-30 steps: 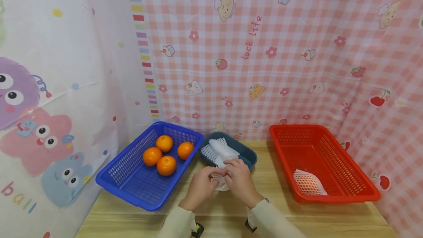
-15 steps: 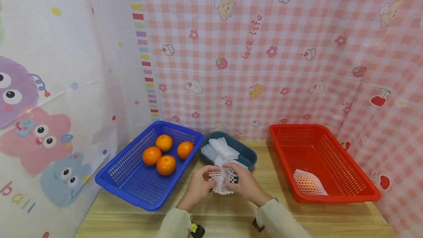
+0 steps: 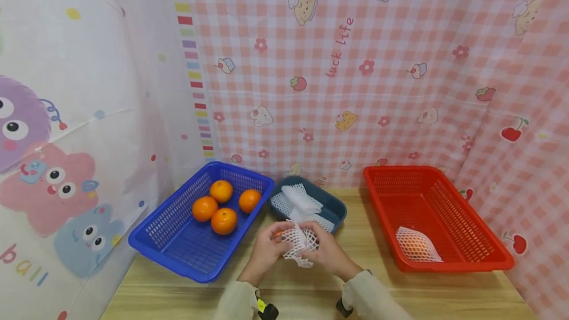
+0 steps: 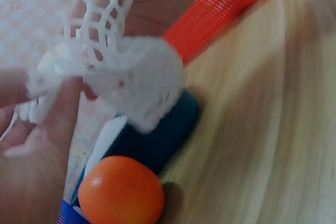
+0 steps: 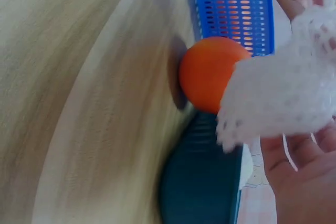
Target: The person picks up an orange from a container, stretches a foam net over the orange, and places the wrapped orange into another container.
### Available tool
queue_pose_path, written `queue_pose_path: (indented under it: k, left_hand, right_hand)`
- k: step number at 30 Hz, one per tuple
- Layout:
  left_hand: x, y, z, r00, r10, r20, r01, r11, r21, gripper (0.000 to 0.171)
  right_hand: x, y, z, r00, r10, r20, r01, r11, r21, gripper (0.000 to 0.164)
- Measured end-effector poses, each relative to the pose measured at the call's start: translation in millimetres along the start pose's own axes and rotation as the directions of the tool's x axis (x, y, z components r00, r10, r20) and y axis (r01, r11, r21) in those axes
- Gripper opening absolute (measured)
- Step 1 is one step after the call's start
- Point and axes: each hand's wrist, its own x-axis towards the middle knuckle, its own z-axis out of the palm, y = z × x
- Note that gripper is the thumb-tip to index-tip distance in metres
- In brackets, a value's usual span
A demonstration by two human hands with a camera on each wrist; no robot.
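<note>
Both hands hold a white foam fruit net [image 3: 301, 245] between them, in front of the dark teal basket. My left hand [image 3: 268, 247] grips its left side, the thumb [image 4: 67, 114] pressed against the mesh in the left wrist view. On the opposite side my right hand [image 3: 332, 251] has its fingers curled around the net. The net's mouth is spread and its other end hangs loose. A bare orange [image 4: 122, 192] sits on the table beside the teal basket, below the net; the left hand mostly covers it in the head view.
Several oranges [image 3: 223, 221] lie in the blue basket [image 3: 173, 256] at left. More white foam nets [image 3: 302, 200] fill part of the teal basket [image 3: 334, 207]. At right, the red basket [image 3: 426, 201] contains an orange in a foam net [image 3: 418, 245]. Patterned cloths hang behind.
The hands have moved apart, and the foam net, earlier bunched under the fingers, is now spread wider between them. Baskets and their contents stay as they were.
</note>
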Motion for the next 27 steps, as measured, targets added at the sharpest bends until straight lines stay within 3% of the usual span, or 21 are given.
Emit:
queue_pose_path:
  k: [4,7,10,13,16,21,27]
  left_hand:
    - [0.1,-6.7,-1.7,0.998,0.054,-0.033,-0.05,0.994,0.102,0.034]
    - [0.2,-9.8,-3.4,0.988,0.102,-0.116,-0.072,0.968,0.241,0.031]
    - [2.7,-14.6,-6.2,0.964,0.173,-0.199,-0.072,0.899,0.433,0.033]
    - [6.5,-21.4,-9.7,0.943,0.232,-0.237,-0.039,0.786,0.617,0.04]
    - [9.5,-29.1,-12.5,0.953,0.196,-0.23,0.013,0.734,0.679,0.051]
    - [16.4,-44.7,-16.2,0.975,0.097,-0.2,0.074,0.703,0.707,0.071]
    - [20.0,-59.0,-15.6,0.981,0.094,-0.167,0.054,0.701,0.711,0.08]
  right_hand:
    - [0,5,1,0.999,-0.003,-0.032,0.001,0.997,-0.08,0.051]
    - [1,9,1,0.999,0.016,-0.031,-0.02,0.992,-0.122,0.05]
    - [1,13,0,0.998,0.065,-0.02,-0.067,0.987,-0.148,0.05]
    - [0,18,0,0.995,0.097,-0.016,-0.098,0.979,-0.177,0.052]
    - [-2,22,0,0.994,0.109,-0.018,-0.11,0.975,-0.193,0.053]
    - [-5,28,2,0.994,0.111,-0.016,-0.112,0.971,-0.21,0.054]
    - [-8,30,0,0.991,0.12,-0.051,-0.129,0.965,-0.227,0.055]
